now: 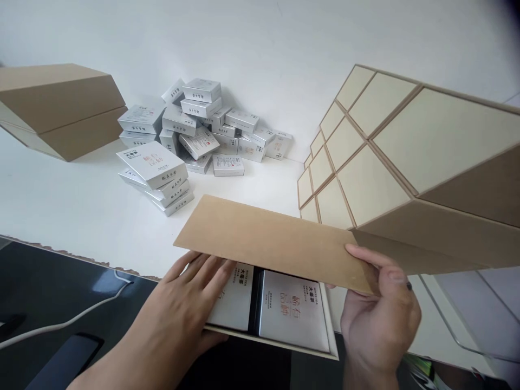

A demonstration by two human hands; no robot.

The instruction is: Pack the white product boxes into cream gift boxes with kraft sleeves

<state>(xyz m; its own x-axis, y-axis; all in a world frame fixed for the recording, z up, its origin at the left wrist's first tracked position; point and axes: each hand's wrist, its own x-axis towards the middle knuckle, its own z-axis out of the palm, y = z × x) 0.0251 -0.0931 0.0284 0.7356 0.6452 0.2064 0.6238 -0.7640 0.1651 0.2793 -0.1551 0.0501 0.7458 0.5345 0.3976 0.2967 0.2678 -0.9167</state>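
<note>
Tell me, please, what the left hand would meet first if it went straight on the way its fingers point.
The left hand would probably meet the card first: its near edge shows in that line, though depth is unclear and the hand might slip beneath.

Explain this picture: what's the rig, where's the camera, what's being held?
There's no machine here: these are a person's two bare hands, seen by one camera worn on the head, looking forward and down. The right hand grips one end of a flat brown panel. The left hand lies over the left part of an open box, its fingertips partly hidden. Inside, a black divider separates two pale printed packs. On the white table are a loose pile of similar small packs, brown boxes at left and beige-and-brown boxes stacked at right.
</note>
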